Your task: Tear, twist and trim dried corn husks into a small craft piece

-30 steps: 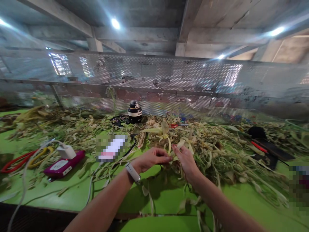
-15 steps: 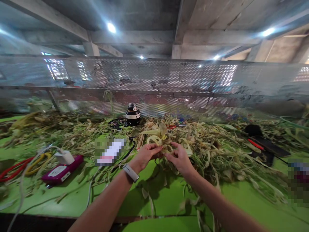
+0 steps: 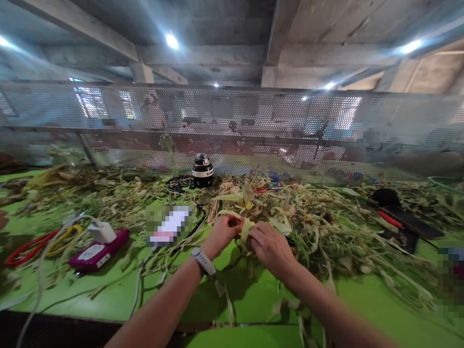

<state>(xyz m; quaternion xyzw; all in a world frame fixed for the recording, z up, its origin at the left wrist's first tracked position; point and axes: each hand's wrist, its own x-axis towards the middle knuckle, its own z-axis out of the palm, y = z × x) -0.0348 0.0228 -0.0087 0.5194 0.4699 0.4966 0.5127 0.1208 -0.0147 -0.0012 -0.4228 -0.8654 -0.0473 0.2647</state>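
Note:
My left hand [image 3: 225,235], with a pale watch [image 3: 203,261] on its wrist, is closed in a pinch at the middle of the table. A curled pale-green leaf strip [image 3: 246,230] runs between the two hands, apparently corn husk. My right hand [image 3: 270,245] has its fingers closed on the strip's other side. What lies right at the fingertips is partly hidden. Just beyond the hands, more pale husk strips [image 3: 232,197] lie on a heap of dried leaf pieces [image 3: 308,208].
A black jar-like container [image 3: 203,171] stands behind the heap, before a perforated metal screen [image 3: 232,116]. To the left are a purple power strip [image 3: 99,252] with a white charger, coiled red and yellow cords, and a blurred phone-like slab [image 3: 170,226]. Dark objects [image 3: 409,220] lie at right.
My right hand has turned knuckles-up and closed over the strip, which now curls down between the hands. The left hand stays in its pinch. The whole view has shifted slightly.

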